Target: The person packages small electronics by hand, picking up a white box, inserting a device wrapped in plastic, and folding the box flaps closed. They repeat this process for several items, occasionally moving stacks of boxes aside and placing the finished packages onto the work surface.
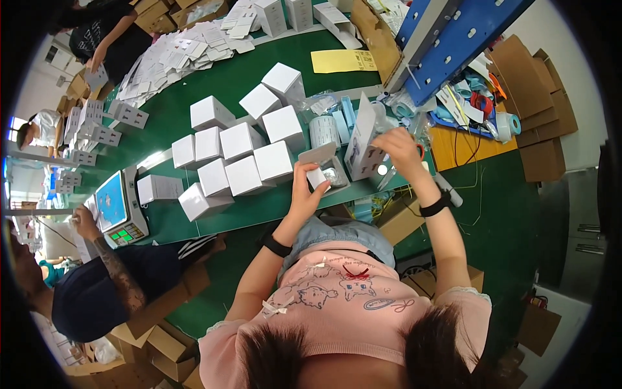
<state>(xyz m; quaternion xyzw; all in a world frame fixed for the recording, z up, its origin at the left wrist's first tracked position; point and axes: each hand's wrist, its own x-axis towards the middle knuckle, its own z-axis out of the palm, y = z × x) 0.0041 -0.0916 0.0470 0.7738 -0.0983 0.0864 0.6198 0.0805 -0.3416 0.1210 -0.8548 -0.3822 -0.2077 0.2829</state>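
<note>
Green desk [256, 211], its near edge slanting up from the scale at left toward the wearer's lap; bare strip of top between the cluster of boxes and the far heap of flat white cartons [188, 57], and a narrower bare strip along the near edge left of the hands. Right side tight: blue perforated metal post [447, 52] rising at the desk's far side, cluttered blue tray [453, 123] beyond on an orange-yellow board [450, 150]. Count: eleven closed white boxes [241, 141] in the cluster, most touching neighbours; one more white box [162, 188] apart, beside the digital scale [121, 207]; one yellow paper slip [343, 61]; one pale roll [324, 131] just beyond the working spot. At least three other people at left, one with a hand [84, 222] near the scale. Open white box [338, 188] sits near the desk edge before the wearer, squarish, plain outside, one flap raised, a shiny clear-wrapped item [331, 176] inside, its kind unclear. Left hand [306, 191] at its left side, fingers drawn narrow, a small white flap between thumb and fingers. Right hand [398, 152] at an upright white carton [364, 139] with printed pictures, just right of the open box; fingers bent close together, grip or mere touch I cannot tell.
</note>
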